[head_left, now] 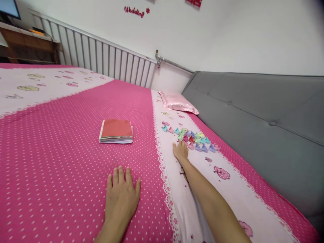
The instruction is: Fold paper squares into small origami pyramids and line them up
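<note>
My left hand (122, 195) lies flat on the pink dotted bedsheet (63, 175), fingers spread and holding nothing. My right hand (181, 151) reaches to the near edge of a cluster of small folded paper boats (198, 140) in blue, green, pink, red and yellow. Its fingers are curled downward, with the thumb out to the left; the fingertips are hidden, so whatever they grip is not visible. A few boats stand in a short row at the cluster's left end. Beyond my left hand is a stack of square coloured paper (116, 130), red sheet on top.
A pink satin pillow (178, 102) lies farther back, against the grey padded headboard (253, 104). A white railing or radiator (101, 50) and a pipe (174, 64) run along the wall. At the far left stands a wooden desk (27, 38) with a monitor (9, 9).
</note>
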A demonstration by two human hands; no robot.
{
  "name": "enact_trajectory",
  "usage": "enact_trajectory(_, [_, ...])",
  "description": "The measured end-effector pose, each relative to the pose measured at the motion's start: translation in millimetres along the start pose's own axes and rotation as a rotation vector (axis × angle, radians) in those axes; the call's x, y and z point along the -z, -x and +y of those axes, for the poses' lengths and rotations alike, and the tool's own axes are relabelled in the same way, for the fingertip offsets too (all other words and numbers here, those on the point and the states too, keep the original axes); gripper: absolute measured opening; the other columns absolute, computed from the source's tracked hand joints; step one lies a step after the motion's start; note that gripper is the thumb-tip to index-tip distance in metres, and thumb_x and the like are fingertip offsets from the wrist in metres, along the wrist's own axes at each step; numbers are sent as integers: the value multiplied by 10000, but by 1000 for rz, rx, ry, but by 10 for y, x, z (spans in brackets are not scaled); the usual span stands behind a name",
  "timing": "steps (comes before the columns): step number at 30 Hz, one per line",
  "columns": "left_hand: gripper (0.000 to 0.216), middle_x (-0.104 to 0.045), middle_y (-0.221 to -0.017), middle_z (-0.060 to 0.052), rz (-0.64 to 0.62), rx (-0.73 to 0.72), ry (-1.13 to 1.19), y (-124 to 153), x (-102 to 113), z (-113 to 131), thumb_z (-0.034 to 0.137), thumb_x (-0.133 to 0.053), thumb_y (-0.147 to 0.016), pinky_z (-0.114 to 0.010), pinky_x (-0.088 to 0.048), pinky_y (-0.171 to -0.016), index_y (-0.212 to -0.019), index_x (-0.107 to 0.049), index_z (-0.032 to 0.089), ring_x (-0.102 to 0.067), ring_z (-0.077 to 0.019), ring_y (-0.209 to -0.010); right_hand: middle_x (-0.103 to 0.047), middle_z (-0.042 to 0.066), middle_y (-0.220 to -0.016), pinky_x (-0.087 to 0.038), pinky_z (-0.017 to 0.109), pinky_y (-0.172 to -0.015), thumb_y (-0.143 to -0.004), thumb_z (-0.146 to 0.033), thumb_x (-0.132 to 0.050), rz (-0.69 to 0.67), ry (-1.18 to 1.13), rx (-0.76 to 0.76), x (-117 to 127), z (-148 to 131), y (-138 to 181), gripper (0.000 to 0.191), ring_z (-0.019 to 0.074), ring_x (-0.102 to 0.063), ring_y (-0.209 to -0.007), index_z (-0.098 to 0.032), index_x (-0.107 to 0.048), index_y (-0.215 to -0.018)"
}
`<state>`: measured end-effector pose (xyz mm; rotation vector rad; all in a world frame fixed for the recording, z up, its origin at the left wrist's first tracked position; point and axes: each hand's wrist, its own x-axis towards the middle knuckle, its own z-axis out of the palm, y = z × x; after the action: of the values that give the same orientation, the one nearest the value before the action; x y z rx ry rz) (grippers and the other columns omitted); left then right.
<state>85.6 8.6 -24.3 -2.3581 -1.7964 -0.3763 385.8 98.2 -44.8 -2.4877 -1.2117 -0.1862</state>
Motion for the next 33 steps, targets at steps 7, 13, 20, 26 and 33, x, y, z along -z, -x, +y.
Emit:
enact_trajectory(7, [594,-462,-1279,-223,-2,-4,19,2,17,-4,413,-292,-822,-468,-211,-1013,-1251,-450,34,-370,-333,-1211,-390,197,-1321,-230,383,-976,-861,-394,-318,16,-13,-2,-16,-7,14,551,290,-322,-1225,-34,-380,-1273])
enact_trajectory(13, [594,-446,-1292,-226,-32,12,41,9,53,-3,410,-294,-823,-467,-204,-1017,-1257,-440,31,-360,-336,-1220,-390,220,-1304,-251,386,-968,-843,-366,-366,46,-54,26,42,-20,206,522,308,-346,-1205,-25,-414,-1236])
enact_trajectory(20, [573,-437,-1295,-236,-28,19,78,45,56,-9,387,-300,-831,-478,-192,-1020,-1255,-442,28,-344,-345,-1229,-505,173,-1191,-332,355,-929,-821,-313,-414,49,-197,218,227,-369,361,450,265,-450,-1115,-76,-452,-1202])
enact_trajectory(26, [552,-439,-1296,-229,-32,26,77,62,54,-14,367,-305,-832,-490,-190,-1021,-1252,-448,40,-347,-346,-1228,-572,114,-1108,-359,323,-931,-826,-313,-438,-5,-361,500,292,-1125,393,366,209,-495,-1066,-128,-525,-1130])
enact_trajectory(33, [552,-438,-1300,-223,-52,36,70,73,72,-23,372,-315,-831,-487,-190,-1025,-1258,-443,47,-350,-338,-1230,-533,89,-1196,-348,316,-955,-829,-287,-461,-79,-479,696,115,-1794,431,379,177,-454,-1130,-176,-513,-1187])
